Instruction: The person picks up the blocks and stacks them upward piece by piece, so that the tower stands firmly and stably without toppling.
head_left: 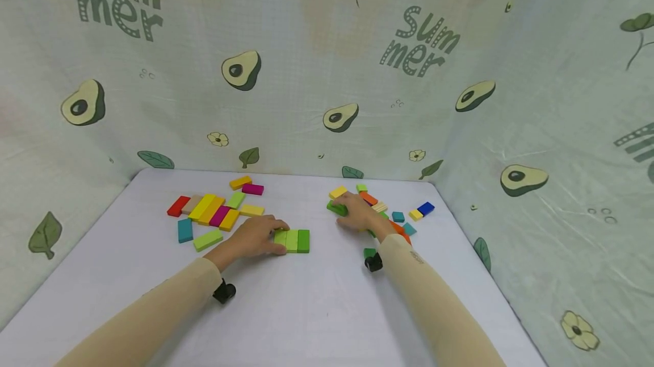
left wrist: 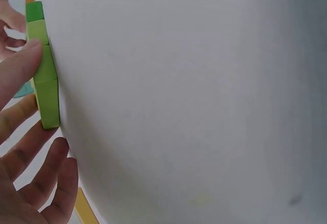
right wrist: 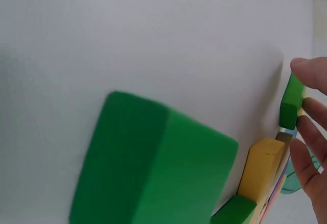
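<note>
Three blocks lie side by side in a short row: a darker green block point(head_left: 304, 241) at the right, a light green block point(head_left: 292, 241) in the middle and a yellowish-green block point(head_left: 280, 237) at the left. My left hand point(head_left: 255, 236) holds the left end of this row, thumb on the near side and index finger on the far side; the left wrist view shows the thumb against the light green side point(left wrist: 46, 63). Further right, my right hand point(head_left: 357, 212) pinches a green block point(head_left: 336, 208) between thumb and fingers. Its underside is hard to make out.
Left of the row lie several coloured blocks, among them a red block point(head_left: 178, 206), a teal block point(head_left: 185, 230) and a light green block point(head_left: 208, 240). Around the right hand are more, including a blue block point(head_left: 426, 208). A green block point(right wrist: 153, 162) stands near the right wrist.
</note>
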{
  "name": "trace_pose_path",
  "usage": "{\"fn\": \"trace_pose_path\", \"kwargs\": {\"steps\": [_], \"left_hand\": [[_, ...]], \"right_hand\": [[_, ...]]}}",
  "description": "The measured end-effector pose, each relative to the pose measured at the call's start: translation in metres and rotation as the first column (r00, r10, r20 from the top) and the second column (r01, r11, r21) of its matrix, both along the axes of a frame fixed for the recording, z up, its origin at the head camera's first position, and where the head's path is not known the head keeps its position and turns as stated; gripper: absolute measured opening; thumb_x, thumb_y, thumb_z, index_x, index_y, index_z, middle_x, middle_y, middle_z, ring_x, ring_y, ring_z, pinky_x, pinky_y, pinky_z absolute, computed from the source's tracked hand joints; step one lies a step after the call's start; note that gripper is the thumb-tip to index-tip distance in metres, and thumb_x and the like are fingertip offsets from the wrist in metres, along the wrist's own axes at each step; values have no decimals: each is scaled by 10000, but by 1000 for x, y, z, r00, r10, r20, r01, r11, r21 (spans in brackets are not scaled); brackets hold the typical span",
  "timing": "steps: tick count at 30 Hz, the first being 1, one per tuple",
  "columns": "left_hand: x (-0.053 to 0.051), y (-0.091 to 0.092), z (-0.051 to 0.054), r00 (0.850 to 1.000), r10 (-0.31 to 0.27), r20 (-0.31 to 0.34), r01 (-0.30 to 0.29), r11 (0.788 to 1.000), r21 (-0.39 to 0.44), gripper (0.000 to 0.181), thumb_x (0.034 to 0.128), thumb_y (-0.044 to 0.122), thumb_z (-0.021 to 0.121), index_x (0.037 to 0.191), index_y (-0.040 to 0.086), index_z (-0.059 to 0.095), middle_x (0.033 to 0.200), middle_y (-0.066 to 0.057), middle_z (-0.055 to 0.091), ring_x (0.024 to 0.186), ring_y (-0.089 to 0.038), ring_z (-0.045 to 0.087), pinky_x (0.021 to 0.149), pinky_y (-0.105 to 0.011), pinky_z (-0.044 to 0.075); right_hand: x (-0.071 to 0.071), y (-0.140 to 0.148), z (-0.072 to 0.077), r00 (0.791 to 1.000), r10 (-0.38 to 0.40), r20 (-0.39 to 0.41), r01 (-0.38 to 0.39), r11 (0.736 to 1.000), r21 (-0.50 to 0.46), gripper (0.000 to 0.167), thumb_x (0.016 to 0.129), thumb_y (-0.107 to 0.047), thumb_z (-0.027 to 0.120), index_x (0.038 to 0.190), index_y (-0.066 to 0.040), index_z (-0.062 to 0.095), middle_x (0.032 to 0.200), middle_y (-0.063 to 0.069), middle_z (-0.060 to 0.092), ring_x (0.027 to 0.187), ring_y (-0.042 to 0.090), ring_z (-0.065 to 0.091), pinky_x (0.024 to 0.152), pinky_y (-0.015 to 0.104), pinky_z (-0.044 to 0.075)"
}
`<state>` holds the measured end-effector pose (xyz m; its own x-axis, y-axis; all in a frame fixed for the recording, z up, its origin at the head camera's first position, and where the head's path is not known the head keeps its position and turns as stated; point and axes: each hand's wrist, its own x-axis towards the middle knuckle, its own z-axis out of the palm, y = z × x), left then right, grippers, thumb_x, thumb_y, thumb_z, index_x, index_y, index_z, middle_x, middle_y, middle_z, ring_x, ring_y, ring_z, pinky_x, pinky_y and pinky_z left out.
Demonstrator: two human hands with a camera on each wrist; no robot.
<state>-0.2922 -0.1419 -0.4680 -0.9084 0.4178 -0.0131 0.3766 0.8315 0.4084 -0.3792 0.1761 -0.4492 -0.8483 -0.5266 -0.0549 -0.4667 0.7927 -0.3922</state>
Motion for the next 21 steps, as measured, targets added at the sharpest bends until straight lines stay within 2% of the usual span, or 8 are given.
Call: {"fn": "trace_pose_path", "kwargs": {"steps": [10,18,21], "left_hand": [[3,0,3,1000,-7,9,7,1000,7,550,872,426,882,1361,241,713,1102,30,666,959,-162,571,907,-386,554],[4,0,2,1000,-15,4,15,1000,5,548,871,435,881,1355,241,714,1104,33,666,951,-159,571,894,-388,555],[4,1,2,1000,-8,9,8,1000,5,548,871,437,880,1358,251,712,1121,32,668,967,-161,575,915,-393,556]], "right_hand": [[3,0,-5,999,1,-45,-1,1000,16,474,955,-130,806,1414,-127,688,1425,154,554,1291,310,544,1141,485,474],[5,-1,-4,1000,4,4,-4,1000,-18,530,959,-124,799,1465,-112,641,1518,157,496,1076,247,588,1008,429,545],[5,-1,-4,1000,3,20,-3,1000,-2,567,966,-134,794,1501,-109,606,1570,166,472,1058,228,581,1014,416,542]]}}
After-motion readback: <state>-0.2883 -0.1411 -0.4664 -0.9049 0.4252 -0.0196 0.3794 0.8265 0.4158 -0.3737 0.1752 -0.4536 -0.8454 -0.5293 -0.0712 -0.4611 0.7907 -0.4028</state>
